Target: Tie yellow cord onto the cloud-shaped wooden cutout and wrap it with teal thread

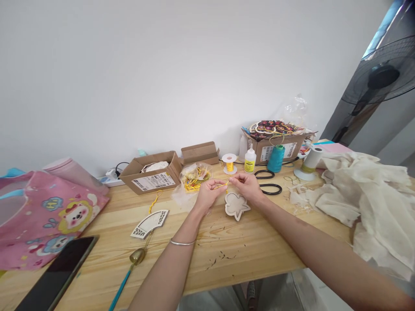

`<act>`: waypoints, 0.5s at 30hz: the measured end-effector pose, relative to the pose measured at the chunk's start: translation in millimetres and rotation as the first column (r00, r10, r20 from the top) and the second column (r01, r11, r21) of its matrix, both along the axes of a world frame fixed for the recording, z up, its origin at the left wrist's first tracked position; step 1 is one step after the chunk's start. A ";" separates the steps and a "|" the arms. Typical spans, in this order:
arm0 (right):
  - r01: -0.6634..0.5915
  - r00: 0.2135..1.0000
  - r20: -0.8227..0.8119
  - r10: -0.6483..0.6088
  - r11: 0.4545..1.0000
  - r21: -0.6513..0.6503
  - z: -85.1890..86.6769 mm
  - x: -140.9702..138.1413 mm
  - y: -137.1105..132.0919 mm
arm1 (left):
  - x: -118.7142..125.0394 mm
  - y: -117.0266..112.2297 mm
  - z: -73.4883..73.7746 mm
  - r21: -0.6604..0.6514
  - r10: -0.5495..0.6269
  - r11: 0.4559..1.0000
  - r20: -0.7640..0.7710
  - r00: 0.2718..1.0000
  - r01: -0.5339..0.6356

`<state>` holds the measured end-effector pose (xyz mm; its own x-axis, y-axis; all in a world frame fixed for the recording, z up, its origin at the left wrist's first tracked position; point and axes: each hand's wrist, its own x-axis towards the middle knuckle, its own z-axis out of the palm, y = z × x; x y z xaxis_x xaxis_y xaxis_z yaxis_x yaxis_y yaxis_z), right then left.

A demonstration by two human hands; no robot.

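My left hand (pixel 207 193) and my right hand (pixel 247 186) meet over the middle of the table, each pinching a thin yellow cord (pixel 221 186). Just below the fingers is a pale wooden flower-shaped piece (pixel 236 206) with a dark outline, close to the cord; the fingers partly cover where the two meet. To the left lies a fan-shaped wooden piece (pixel 150 223) with cut-out corners and a yellow cord at its top. A brass-coloured bell (pixel 137 256) with a teal tassel (pixel 122 285) hangs off its lower side.
Behind my hands are a bag of yellow cords (pixel 194 178), a yellow spool (pixel 230 165), a glue bottle (pixel 250 160), teal thread (pixel 276 159) and black-handled scissors (pixel 271 188). Cardboard boxes (pixel 152 179) line the wall. Cream cloth (pixel 372 203) covers the right; a phone (pixel 58 274) lies left.
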<state>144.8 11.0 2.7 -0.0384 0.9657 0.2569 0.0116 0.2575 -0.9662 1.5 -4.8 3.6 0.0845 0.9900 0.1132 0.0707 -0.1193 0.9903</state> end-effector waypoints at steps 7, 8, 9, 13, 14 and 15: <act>0.024 1.000 0.009 -0.024 1.000 -0.019 1.9 7.0 7.2 | 1.8 -2.4 2.1 -0.082 -0.023 0.996 0.047 0.999 0.027; 0.019 0.999 0.026 -0.019 1.000 -0.009 1.3 7.6 7.5 | 1.3 -2.4 2.0 -0.094 -0.024 0.995 0.061 0.998 0.030; 0.014 0.999 0.045 -0.015 1.000 0.009 0.6 8.0 7.6 | 0.5 -2.4 1.9 -0.102 -0.022 0.994 0.074 0.997 0.030; -0.030 0.979 0.204 -0.015 0.976 0.215 -0.6 7.3 4.2 | -2.3 -1.7 1.4 -0.098 -0.018 0.995 0.108 0.994 0.028; -0.056 0.965 0.260 -0.019 0.959 0.276 -0.4 6.9 2.8 | -2.8 -1.6 1.3 -0.090 -0.022 0.995 0.115 0.993 0.032; -0.083 0.949 0.316 -0.026 0.941 0.327 -0.1 6.6 1.6 | -3.1 -1.6 1.3 -0.086 -0.026 0.996 0.124 0.992 0.036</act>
